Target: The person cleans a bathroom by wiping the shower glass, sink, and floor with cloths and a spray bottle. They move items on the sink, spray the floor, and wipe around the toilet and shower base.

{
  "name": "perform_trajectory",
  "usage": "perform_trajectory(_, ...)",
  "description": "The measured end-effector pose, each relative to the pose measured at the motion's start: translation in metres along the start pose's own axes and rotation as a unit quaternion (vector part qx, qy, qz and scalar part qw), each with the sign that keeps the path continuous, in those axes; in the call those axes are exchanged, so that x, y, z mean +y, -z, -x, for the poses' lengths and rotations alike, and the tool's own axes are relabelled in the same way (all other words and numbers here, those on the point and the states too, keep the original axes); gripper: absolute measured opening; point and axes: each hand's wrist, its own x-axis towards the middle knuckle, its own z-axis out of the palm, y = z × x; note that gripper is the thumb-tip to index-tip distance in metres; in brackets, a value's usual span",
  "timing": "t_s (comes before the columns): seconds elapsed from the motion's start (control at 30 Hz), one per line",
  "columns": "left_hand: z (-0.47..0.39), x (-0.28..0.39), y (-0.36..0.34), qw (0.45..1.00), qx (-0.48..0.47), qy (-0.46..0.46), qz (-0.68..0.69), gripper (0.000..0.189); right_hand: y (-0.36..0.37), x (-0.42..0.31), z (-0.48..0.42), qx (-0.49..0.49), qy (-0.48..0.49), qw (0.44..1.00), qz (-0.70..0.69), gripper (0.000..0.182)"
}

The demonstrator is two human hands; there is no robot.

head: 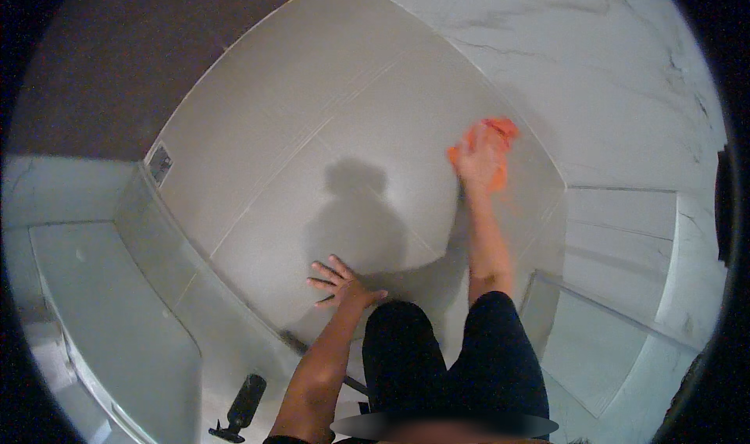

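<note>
My right hand (479, 158) presses a bright orange cloth (498, 128) against the beige tiled floor (328, 86), close to where it meets the marble-look wall. The cloth is bunched under and around my fingers, and the hand is slightly blurred. Fingers spread and holding nothing, my left hand (345, 286) is low over the floor in front of my knees; whether its palm touches the tile I cannot tell. Behind my left forearm lies a dark spray bottle (246, 400), its trigger head towards the bottom edge of the view.
Marble-look wall panels (562, 80) rise at the right, beside a glass panel (615, 312). A small metal drain cover (160, 162) sits in the floor's left corner. A raised ledge (187, 280) borders the left side, with a dark brown surface (129, 74) beyond the upper-left edge.
</note>
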Motion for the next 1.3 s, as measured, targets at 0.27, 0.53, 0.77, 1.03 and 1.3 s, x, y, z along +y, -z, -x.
perform_trajectory(0.27,-0.062,-0.006,-0.09,0.9,0.412,0.055,-0.133,0.152,-0.029,-0.346,0.167,-0.195,0.53,0.82,-0.091,0.071)
perform_trajectory(0.53,0.009,-0.012,0.006,1.0,0.0,-0.006,0.001,0.148,0.023,-0.259,0.16,-0.22,0.486,0.835,-0.134,0.061)
perform_trajectory(0.77,0.017,-0.011,0.002,0.999,-0.006,-0.043,0.03,0.155,-0.029,-0.204,0.071,-0.109,0.288,0.951,0.008,0.069)
perform_trajectory(1.03,-0.026,-0.05,-0.062,0.779,0.146,-0.414,0.447,0.089,0.03,-0.339,0.261,-0.251,0.652,0.715,-0.033,0.081)
perform_trajectory(1.3,0.055,-0.25,-0.261,0.78,0.123,-0.607,0.09,0.048,0.094,-0.1,0.473,-0.139,0.686,0.672,-0.241,0.051)
